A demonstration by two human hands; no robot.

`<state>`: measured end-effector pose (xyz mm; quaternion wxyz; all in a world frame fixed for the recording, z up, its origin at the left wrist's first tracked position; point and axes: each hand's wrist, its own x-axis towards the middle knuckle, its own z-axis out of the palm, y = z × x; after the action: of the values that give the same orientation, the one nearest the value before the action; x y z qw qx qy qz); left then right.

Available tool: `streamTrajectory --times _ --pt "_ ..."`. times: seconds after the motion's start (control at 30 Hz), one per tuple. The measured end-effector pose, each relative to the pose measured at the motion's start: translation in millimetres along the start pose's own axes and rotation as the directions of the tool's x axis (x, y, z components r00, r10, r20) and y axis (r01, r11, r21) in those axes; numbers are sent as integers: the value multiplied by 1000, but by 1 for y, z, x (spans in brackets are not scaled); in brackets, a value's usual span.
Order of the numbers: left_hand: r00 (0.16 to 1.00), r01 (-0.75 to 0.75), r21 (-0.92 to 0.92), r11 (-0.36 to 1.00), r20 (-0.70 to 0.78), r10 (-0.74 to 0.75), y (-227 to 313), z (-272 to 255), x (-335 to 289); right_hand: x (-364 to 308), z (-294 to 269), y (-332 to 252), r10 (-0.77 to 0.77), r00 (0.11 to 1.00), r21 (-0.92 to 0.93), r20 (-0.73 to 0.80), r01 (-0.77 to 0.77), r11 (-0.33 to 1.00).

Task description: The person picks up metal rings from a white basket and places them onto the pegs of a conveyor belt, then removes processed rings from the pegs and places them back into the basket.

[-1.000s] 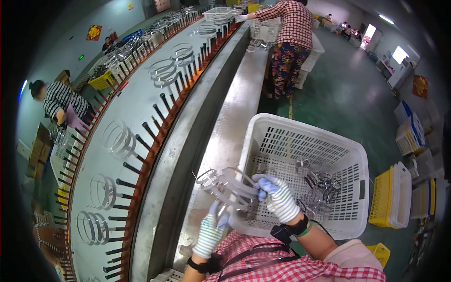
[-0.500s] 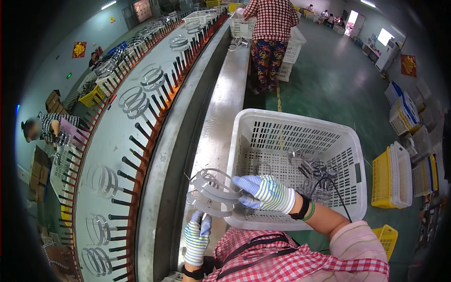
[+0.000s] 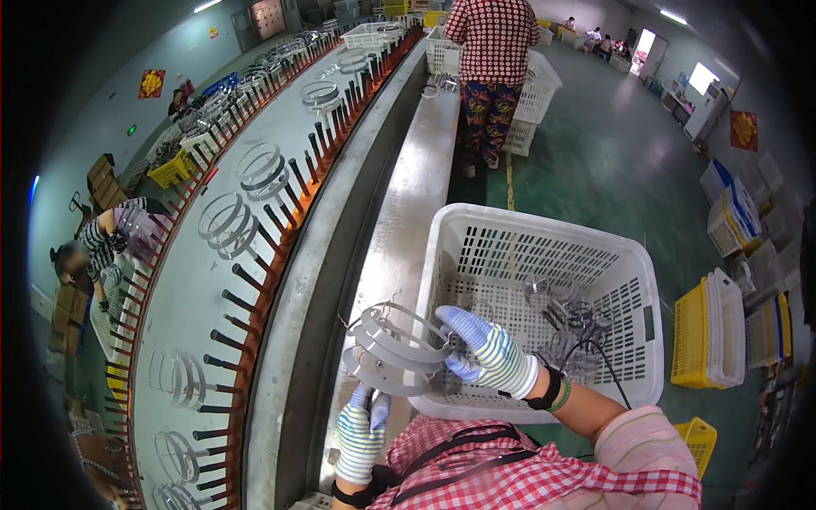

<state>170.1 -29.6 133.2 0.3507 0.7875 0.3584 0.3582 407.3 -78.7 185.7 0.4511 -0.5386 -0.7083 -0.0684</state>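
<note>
Metal ring stack tilts by white basket's left rim. Left hand below, left of basket — fingers pinching stack's foot; right hand over basket, fingers at stack's right edge — grip unclear from here.

Striped gloves cover both hands, with black wristbands and a red checked apron.

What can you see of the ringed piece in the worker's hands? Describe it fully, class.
The ringed piece is a tilted set of pale grey, roughly circular bands with gaps between them; it looks like metal. Thin, copper-coloured wire-like ends stick out at its left and top. The left hand grips it from below; the right hand is at its right edge. It is held up, partly over the metal ledge in this view.
</note>
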Motion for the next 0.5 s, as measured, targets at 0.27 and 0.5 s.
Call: streamTrajectory --times 0.27,0.5 --pt "999 0 -27 1000 -33 -1 -3 2 -2 5 -14 6 -6 977 32 213 -1 1000" --pt "988 -127 142 982 -72 138 4 4 6 42 -9 -27 -34 994 -32 103 37 999"
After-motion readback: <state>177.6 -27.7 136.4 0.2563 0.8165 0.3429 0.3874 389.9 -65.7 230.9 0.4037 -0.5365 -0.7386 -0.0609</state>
